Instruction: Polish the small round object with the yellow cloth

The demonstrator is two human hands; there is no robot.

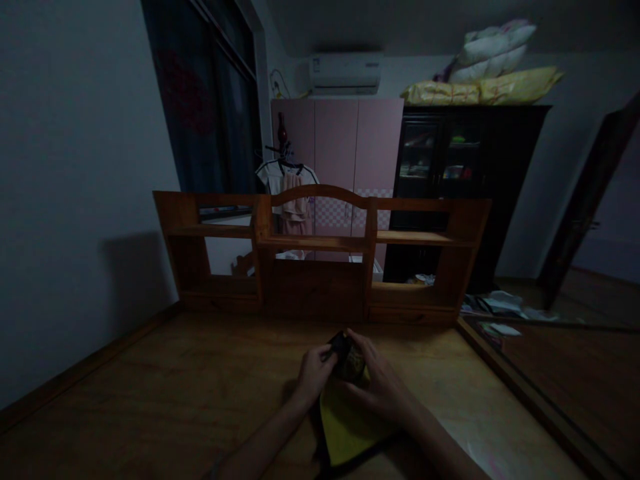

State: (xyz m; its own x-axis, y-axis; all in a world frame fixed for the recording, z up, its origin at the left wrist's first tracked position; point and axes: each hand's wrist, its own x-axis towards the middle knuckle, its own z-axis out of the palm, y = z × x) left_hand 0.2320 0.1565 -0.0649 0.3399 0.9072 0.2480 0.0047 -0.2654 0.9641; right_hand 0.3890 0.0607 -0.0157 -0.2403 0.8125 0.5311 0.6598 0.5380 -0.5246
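Both of my hands are on a dark patterned piece [353,362], which looks like folded fabric, above the wooden bed board. The thumb and fingers of my left hand [314,375] pinch its black left edge. My right hand [381,385] curves round its right side, fingertips at the top and thumb below. Under my hands a yellow cloth-like panel [350,427] with a black border lies spread toward me. It seems joined to the dark piece, but the dim light hides how. My right forearm covers part of the panel.
Ahead stands a wooden headboard [320,241] with open shelves. A wall [75,200] runs along the left, a raised wooden rail [520,393] along the right. Beyond are a pink wardrobe [335,140], a dark cabinet [510,160], hanging clothes [295,193] and papers [505,303] on the floor.
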